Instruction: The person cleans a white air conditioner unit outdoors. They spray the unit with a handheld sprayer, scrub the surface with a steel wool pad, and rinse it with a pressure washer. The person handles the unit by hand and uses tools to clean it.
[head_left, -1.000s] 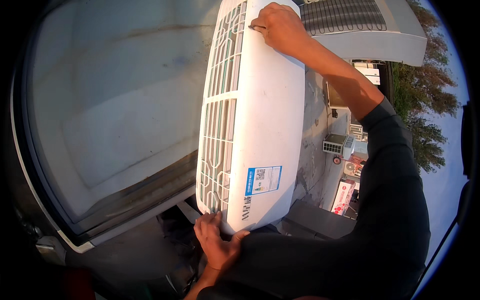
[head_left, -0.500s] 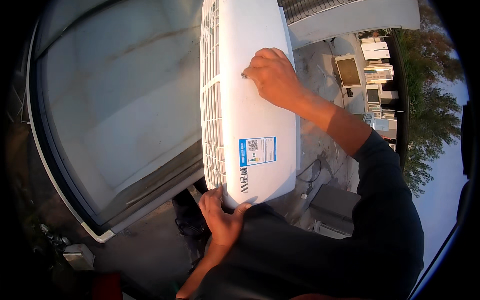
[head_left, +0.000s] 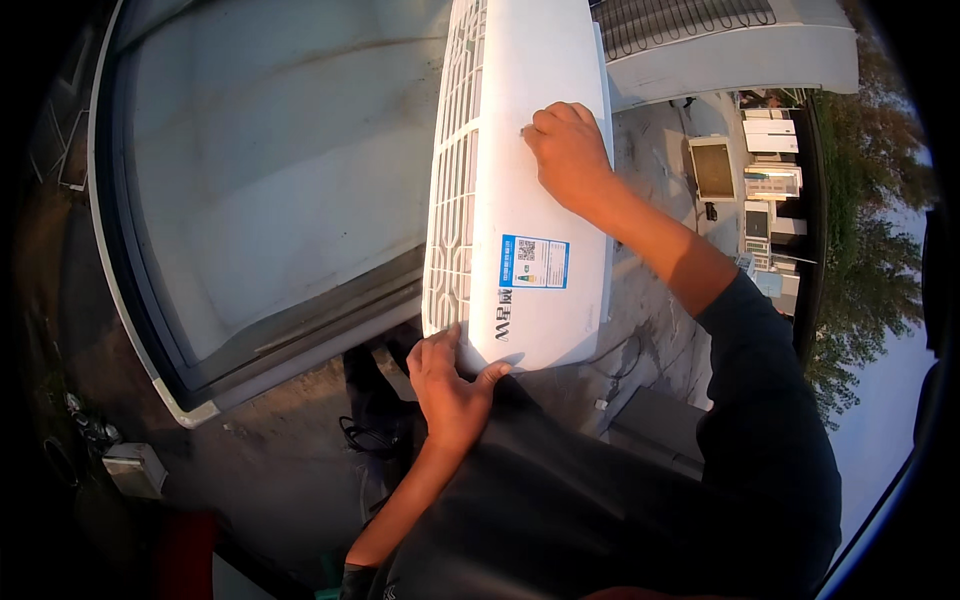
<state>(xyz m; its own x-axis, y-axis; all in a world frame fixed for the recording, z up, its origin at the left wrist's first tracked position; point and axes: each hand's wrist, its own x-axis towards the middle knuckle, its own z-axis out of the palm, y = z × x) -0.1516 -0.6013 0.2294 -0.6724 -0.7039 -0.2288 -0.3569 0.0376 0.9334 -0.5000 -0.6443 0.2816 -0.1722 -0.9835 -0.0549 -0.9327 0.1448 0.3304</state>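
Observation:
A long white air conditioner indoor unit stretches away from my body, its slatted grille facing left. A blue and white label and dark lettering are on its smooth cover near the close end. My left hand grips that end, fingers by the grille and thumb on the cover's edge. My right hand is closed against the cover beyond the label, fingertips pinched together. Something tiny may show at those fingertips, but I cannot make out what it is.
A large glass-topped, chest-like appliance stands left of the unit. Beyond it on the right is a panel with wire coils. Several old appliances line the yard's far side. A grey box sits on the ground at right.
My right hand has slid along the cover toward the label, still closed. The whole view has shifted, so the unit sits higher and further right. My left hand keeps its grip.

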